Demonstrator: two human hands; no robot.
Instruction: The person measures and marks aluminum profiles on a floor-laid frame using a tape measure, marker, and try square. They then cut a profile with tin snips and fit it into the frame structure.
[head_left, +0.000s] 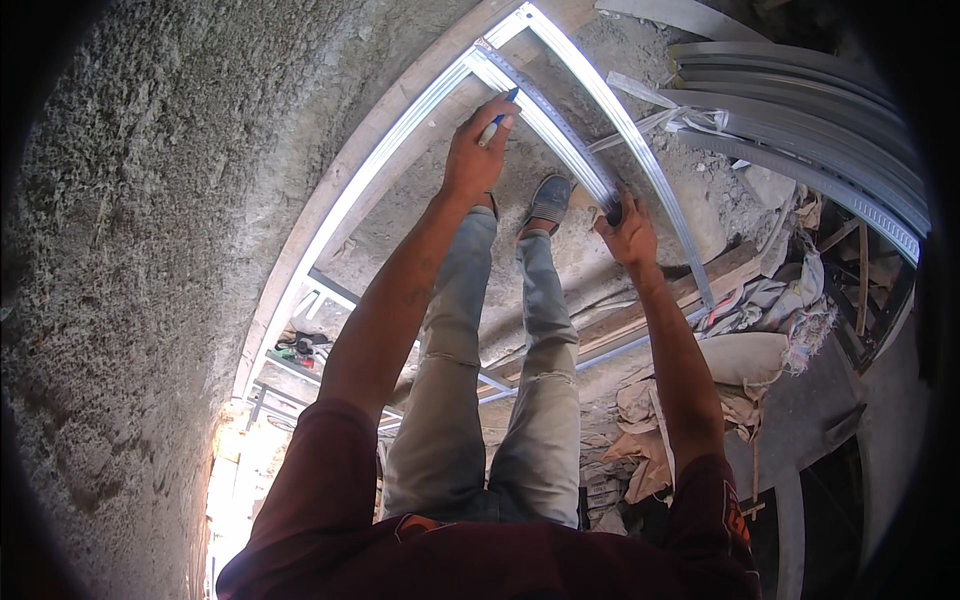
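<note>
Tape measure laid along a metal channel between two hands

One tape measure point(543, 103) lies at the 1 o'clock part of the view, its blade running from beyond the left hand point(477, 150) down toward the right hand point(631, 236) at 2 o'clock. The right hand is clamped on the dark case at the blade's 5 o'clock end; the left hand sits beside the blade, on its 8 o'clock side, closed around one blue-and-white marker pen point(489, 131). The two hands are well apart. Whether the marker pen touches metal cannot be told.

Three bright metal channels can be told apart near the hands: the channel under the blade point(578, 160), a curved-looking one point(372, 165) toward 10 o'clock along one wooden plank point(300, 240), and another point(655, 170) on the 2 o'clock side of the blade. The first two meet near 12 o'clock, beyond the left hand.

Further out at 2 o'clock lies one bundle of grey metal profiles point(810, 115), too overlapped to count. One whitish sack point(742, 358) lies between 3 and 4 o'clock, and a rough concrete surface point(130, 280) fills 9 o'clock. One grey-blue shoe point(549, 199) shows clearly between the hands, slightly toward 6 o'clock.
</note>
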